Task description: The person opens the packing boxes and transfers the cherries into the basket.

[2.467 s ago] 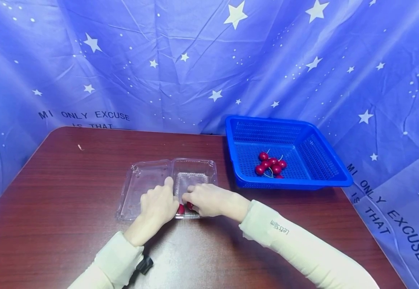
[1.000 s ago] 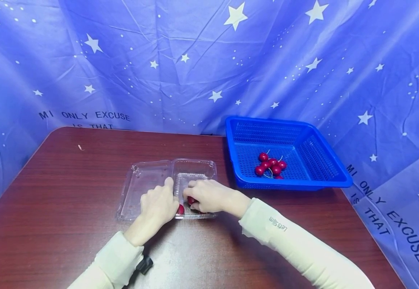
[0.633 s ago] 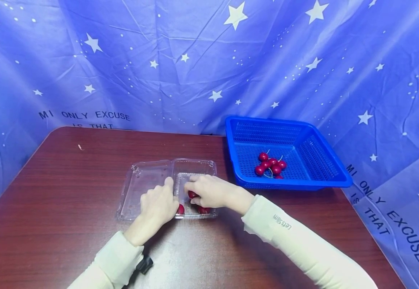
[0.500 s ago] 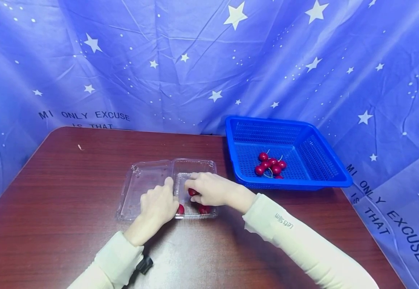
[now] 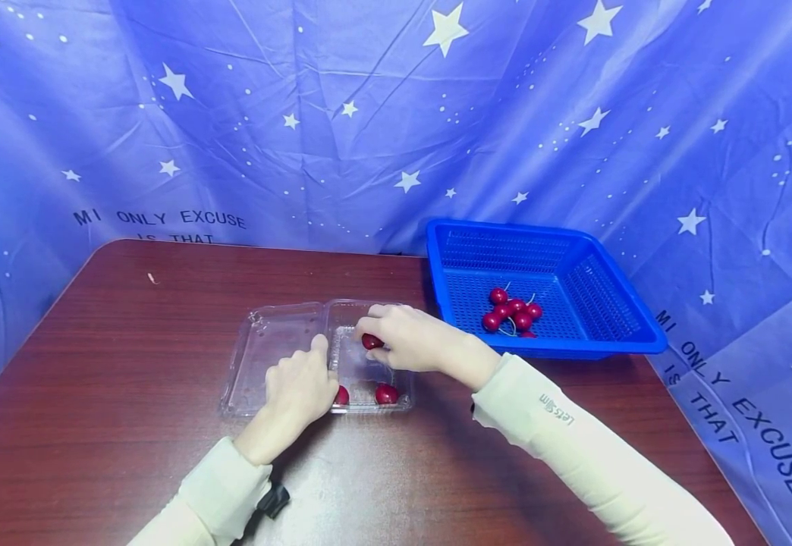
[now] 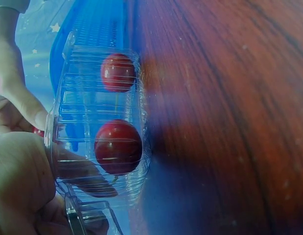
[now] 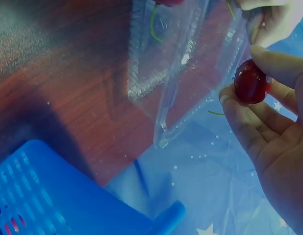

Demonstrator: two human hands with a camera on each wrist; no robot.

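Observation:
A clear plastic clamshell box [image 5: 369,305] lies opened flat, its lid [image 5: 276,334] to the left. My left hand [image 5: 298,385] grips the box's near wall by the hinge; a finger shows through the plastic in the left wrist view. Over the box, the fingertips of my right hand [image 5: 406,337] pinch a red cherry [image 7: 250,82] with a green stem. A further bit of red shows behind that cherry; I cannot tell whether it is a second one. Two cherries sit inside along the near wall, one at the left [image 6: 118,147] and one at the right [image 5: 387,393].
A blue plastic basket [image 5: 553,347] stands at the table's back right with several stemmed cherries [image 5: 515,309] in it. A small pale scrap [image 5: 152,278] lies at the back left of the brown table [image 5: 130,364]. Blue star-printed cloth [image 5: 341,152] hangs behind.
The right hand has risen from the box's near wall toward its far side, holding a cherry. A cherry now shows in the near right corner. The left hand has stayed put.

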